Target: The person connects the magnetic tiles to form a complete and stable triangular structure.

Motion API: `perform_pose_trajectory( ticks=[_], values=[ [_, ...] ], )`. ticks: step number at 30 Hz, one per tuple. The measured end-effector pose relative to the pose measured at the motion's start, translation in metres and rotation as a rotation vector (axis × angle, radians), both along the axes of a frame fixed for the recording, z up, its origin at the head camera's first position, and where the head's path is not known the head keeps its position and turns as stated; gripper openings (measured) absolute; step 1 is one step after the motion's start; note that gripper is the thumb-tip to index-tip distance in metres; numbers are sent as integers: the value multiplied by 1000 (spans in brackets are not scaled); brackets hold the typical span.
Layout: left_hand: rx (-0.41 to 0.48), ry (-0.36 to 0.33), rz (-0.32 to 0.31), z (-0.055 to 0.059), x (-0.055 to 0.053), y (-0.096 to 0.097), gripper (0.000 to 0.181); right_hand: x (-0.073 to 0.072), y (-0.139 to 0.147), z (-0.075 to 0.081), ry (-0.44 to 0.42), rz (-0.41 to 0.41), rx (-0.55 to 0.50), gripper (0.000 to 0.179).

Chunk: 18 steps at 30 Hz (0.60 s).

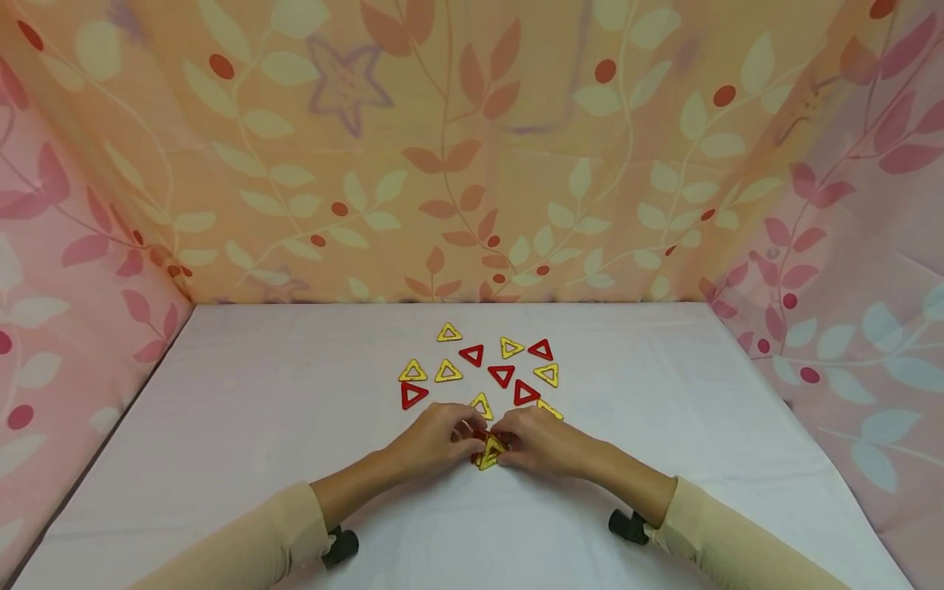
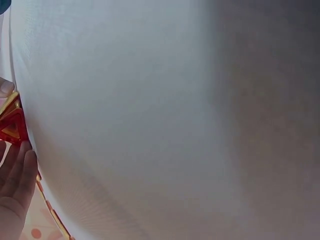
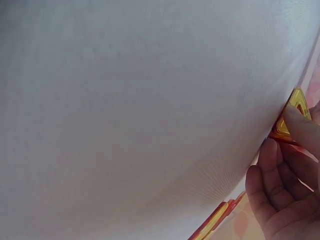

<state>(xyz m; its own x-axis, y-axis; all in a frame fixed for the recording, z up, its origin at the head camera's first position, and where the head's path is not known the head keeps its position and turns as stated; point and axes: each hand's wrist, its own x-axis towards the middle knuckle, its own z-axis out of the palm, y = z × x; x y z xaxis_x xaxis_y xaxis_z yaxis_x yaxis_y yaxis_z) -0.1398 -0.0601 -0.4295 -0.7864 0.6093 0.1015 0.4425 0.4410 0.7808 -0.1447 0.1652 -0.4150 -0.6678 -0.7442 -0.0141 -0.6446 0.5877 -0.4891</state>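
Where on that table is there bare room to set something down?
The white table is bare at left, between the triangles, left sleeve and left edge; at right, between triangles, right sleeve and right edge; and in front, between the sleeves. It's crowded in the middle: triangles lie close together, and the left hand and right hand hold more.

This is a curtained-off workspace, as leaf-patterned fabric walls three sides of a white-covered table.
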Motion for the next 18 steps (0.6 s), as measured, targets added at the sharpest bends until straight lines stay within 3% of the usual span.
perform_pose_trajectory(
  ticks=[18],
  values=[
    [-7,-10,-9,0,1,-5,32,0,-2,4,4,16,3,30]
  ],
)
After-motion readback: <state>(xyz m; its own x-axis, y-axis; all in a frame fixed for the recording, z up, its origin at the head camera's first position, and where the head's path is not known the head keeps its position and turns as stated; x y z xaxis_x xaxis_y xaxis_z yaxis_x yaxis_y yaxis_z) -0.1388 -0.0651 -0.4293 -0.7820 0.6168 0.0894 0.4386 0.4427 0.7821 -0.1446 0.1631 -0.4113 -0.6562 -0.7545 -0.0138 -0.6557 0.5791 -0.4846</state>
